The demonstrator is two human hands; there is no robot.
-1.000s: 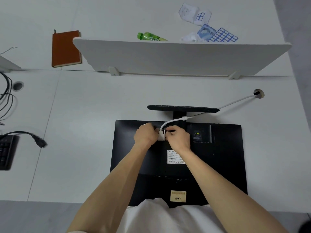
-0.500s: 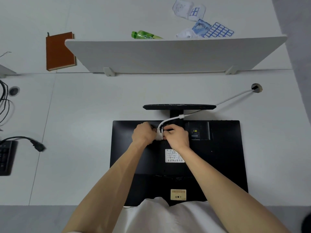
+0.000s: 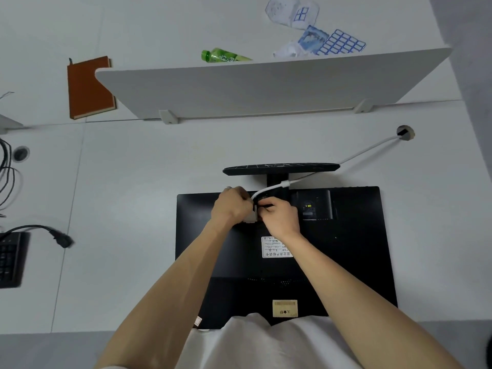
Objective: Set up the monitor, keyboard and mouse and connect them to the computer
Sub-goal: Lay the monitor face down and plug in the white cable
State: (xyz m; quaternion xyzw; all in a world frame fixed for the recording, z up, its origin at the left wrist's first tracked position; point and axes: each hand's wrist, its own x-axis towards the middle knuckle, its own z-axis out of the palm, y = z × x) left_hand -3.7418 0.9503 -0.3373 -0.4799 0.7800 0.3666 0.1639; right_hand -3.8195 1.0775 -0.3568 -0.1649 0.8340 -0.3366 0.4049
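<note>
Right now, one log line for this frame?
monitor: face down, back up | left hand: grips white connector at rear panel | right hand: pinches connector | black power plug: loose on desk | keyboard: far left

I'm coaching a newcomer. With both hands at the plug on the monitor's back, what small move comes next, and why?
Probably press the white connector fully home. The left hand and right hand both pinch it at the back of the face-down monitor, its white cable arching in from the desk hole; whether it is seated is hidden.
</note>
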